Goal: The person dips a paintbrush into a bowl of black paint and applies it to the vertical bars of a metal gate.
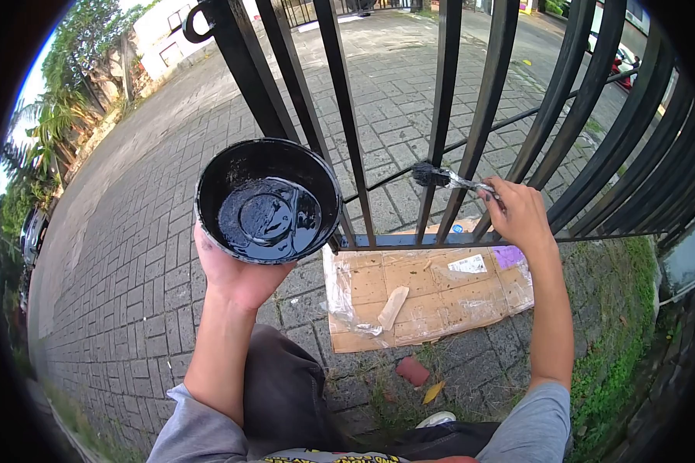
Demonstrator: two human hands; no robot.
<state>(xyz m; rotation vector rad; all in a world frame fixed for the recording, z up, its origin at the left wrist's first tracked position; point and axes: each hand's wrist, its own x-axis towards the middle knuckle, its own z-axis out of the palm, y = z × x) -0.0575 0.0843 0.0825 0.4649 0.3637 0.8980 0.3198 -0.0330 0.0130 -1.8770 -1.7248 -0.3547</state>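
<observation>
My left hand point(243, 274) holds up a black bowl point(268, 202) from below, its palm under the base. Glossy black paint point(274, 220) covers the bowl's bottom. Between thumb and fingers, my right hand point(513, 212) grips the handle of a paintbrush point(462, 182). The brush lies roughly level, its dark bristles pointing left at a bar of the black metal gate point(440, 100); whether they touch the bar I cannot tell. Dark smudges mark my right fingers.
Flattened cardboard point(432, 293) lies on the paving point(147, 255) under the gate's bottom rail. Near it are a reddish fragment point(413, 371) and a yellow leaf point(433, 392). Grass point(614, 339) grows at the right. Beyond the bars, a red vehicle point(624, 68) stands far back.
</observation>
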